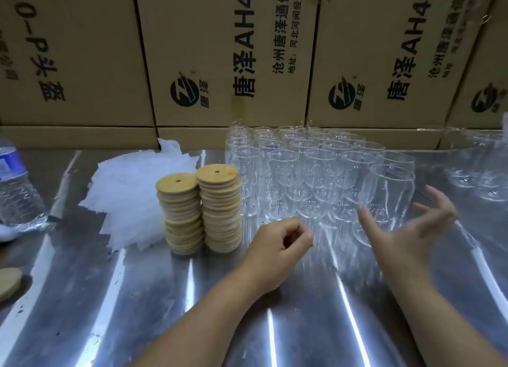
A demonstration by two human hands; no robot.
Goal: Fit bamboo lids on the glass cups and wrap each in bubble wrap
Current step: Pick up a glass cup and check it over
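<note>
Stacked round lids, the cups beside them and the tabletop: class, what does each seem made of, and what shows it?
Lids: likely bamboo or light wood, matte, tan with faint grain.
Cups: clear glass by the look, see-through with bright rim glints.
Tabletop: seemingly polished metal, grey with streaked reflections.

I see bare metal table (pixel 165 298) along the near side, open for a reach. A tight block of glass cups (pixel 310 168) fills the middle, backed by a wall of cardboard boxes (pixel 214 50). Two lid stacks (pixel 220 207) stand just left of the cups, with a bubble wrap pile (pixel 129 199) beside them and a water bottle (pixel 13 190) far left. At far right stand more cups (pixel 478 174).
</note>
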